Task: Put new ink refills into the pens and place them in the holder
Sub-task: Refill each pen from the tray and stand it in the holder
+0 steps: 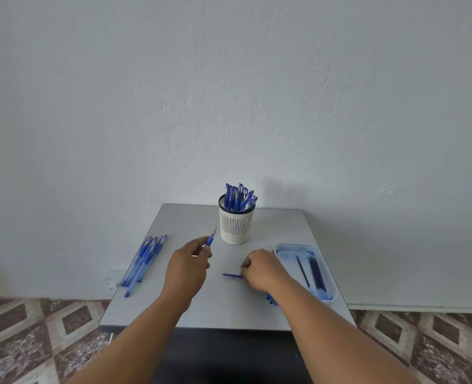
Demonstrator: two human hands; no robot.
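My left hand (188, 261) grips a blue pen (210, 239) whose metal tip points up and away, toward the holder. My right hand (259, 268) rests on the table and pinches the end of a blue pen cap (232, 275) that lies flat, pointing left. The cream slotted holder (236, 225) stands at the back centre with several capped blue pens (240, 196) upright in it. A pile of several blue pens (143, 259) lies at the left of the table. A white tray (329, 278) at the right holds several dark blue refills (316, 273).
The small grey table (223, 311) stands against a white wall. Its front edge runs just below my forearms. A small blue part (271, 299) lies by my right forearm, partly hidden. Patterned floor tiles show on both sides.
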